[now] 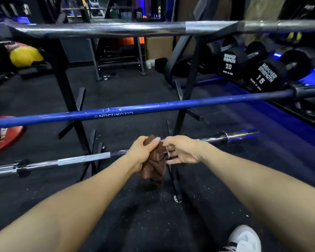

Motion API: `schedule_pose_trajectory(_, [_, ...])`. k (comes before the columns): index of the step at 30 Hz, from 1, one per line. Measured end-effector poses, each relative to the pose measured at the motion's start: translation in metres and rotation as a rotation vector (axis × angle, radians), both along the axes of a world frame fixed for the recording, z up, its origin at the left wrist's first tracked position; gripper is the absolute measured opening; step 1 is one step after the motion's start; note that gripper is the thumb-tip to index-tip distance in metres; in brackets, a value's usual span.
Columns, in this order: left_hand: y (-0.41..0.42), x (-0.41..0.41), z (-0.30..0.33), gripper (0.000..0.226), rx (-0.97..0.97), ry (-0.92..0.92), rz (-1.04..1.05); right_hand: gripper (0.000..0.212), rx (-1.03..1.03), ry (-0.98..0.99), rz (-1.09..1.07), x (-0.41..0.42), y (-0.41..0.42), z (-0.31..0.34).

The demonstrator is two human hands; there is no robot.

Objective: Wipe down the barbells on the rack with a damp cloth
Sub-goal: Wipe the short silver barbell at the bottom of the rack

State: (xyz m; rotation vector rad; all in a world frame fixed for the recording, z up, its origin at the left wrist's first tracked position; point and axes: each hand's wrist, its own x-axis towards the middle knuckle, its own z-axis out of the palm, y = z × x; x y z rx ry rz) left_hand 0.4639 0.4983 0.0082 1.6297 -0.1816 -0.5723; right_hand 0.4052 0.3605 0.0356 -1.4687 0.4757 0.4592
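Note:
Three barbells lie across a black rack (67, 91). A grey steel bar (116, 29) is on top, a blue bar (153, 107) sits in the middle, and a chrome bar (76, 160) is lowest. My left hand (144, 151) grips a bunched brown cloth (156, 160) in front of the chrome bar's middle. The cloth's lower part hangs down loose. My right hand (182, 150) is just right of the cloth, and its fingertips pinch the cloth's edge. The stretch of chrome bar behind both hands is hidden.
Black Hammer Strength dumbbells (247, 68) sit on a rack to the right. A red weight plate (4, 135) lies at the left and a yellow ball (25, 56) further back. The floor is black rubber (153, 215). A white shoe (244, 239) shows at the bottom right.

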Motion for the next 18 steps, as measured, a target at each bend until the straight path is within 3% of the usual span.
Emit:
schedule_pose_trajectory(3, [0.011, -0.001, 0.022, 0.031, -0.115, 0.094, -0.046, 0.015, 0.022, -0.031, -0.061, -0.011, -0.001, 0.019])
schedule_pose_trajectory(5, [0.022, -0.005, 0.036, 0.024, -0.16, 0.11, -0.151, 0.009, -0.183, -0.075, -0.069, -0.016, 0.002, 0.023])
schedule_pose_trajectory(7, [0.033, -0.01, 0.047, 0.021, -0.191, 0.11, -0.245, 0.03, -0.457, -0.182, -0.003, -0.02, 0.009, 0.023])
schedule_pose_trajectory(9, [0.04, -0.015, 0.057, 0.029, -0.224, 0.14, -0.308, 0.05, -0.529, -0.34, 0.081, -0.025, 0.02, 0.024])
schedule_pose_trajectory(11, [0.047, -0.018, 0.065, 0.034, -0.215, 0.153, -0.341, 0.029, -0.527, -0.42, 0.109, -0.031, 0.025, 0.025])
schedule_pose_trajectory(13, [0.056, -0.019, 0.071, 0.021, -0.178, 0.154, -0.335, 0.009, -0.497, -0.4, 0.058, -0.036, 0.024, 0.028])
schedule_pose_trajectory(18, [0.074, -0.015, 0.073, 0.012, 0.109, 0.004, -0.266, 0.006, -0.429, -0.392, 0.055, -0.046, 0.03, 0.042])
